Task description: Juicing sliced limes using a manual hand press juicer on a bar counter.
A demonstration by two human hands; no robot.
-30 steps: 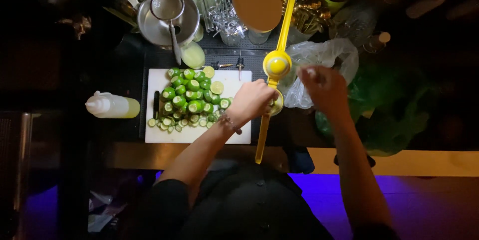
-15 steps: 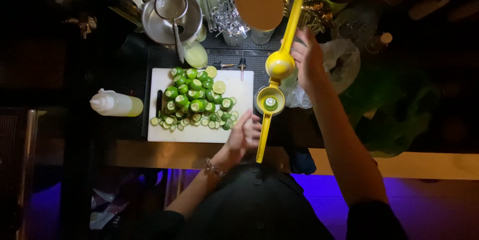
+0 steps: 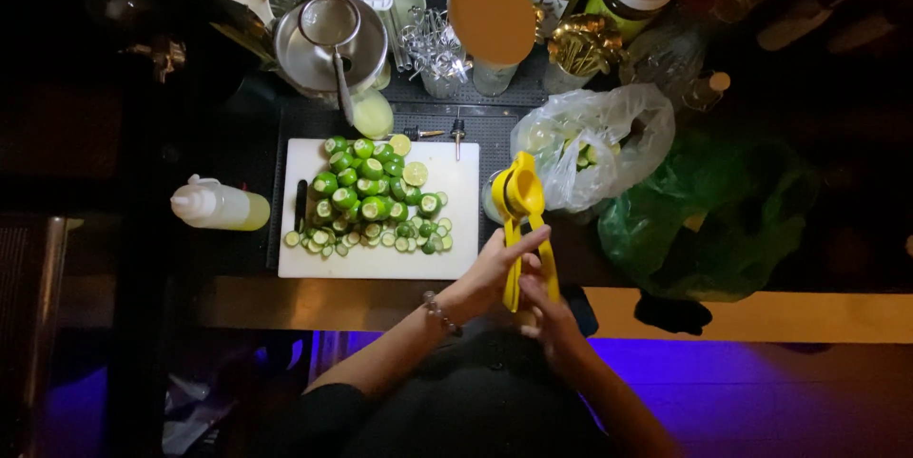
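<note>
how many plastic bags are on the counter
2: a clear plastic bag right of the yellow squeezer, and a green plastic bag further right beside it. Dark areas may hide more.

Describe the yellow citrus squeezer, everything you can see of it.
The yellow citrus squeezer is a hinged hand press, apparently painted metal with a glossy finish. Its two round cups are folded shut together at the far end, and two long handles run back toward the person. It sits just right of the white cutting board, head over a container that is mostly hidden. The left hand and right hand both have a grip on the handles, pressed together. Whether fruit is inside cannot be seen.
</note>
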